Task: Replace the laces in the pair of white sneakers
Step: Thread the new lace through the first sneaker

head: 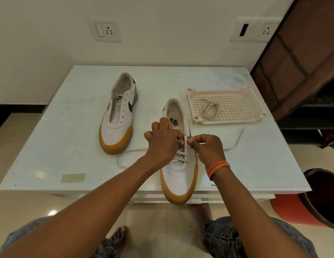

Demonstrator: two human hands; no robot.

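Note:
Two white sneakers with tan soles stand on a pale table [69, 146]. The left sneaker [118, 116] has bare eyelets and no lace. The right sneaker [179, 175] sits at the table's front edge, its toe hanging over, with a white lace [178, 155] crossed through its lower eyelets. My left hand [162, 140] grips the shoe's upper by the eyelets, fingers curled. My right hand [207, 146] pinches the lace end at an eyelet. Loose lace trails left [125, 153] and right [237, 140] over the table.
A cream perforated tray [237, 105] at the back right holds a coiled white lace [210, 110]. An orange and dark bin [315, 200] stands on the floor at the right. A dark wooden stair frame rises at the far right. My bare feet are under the table.

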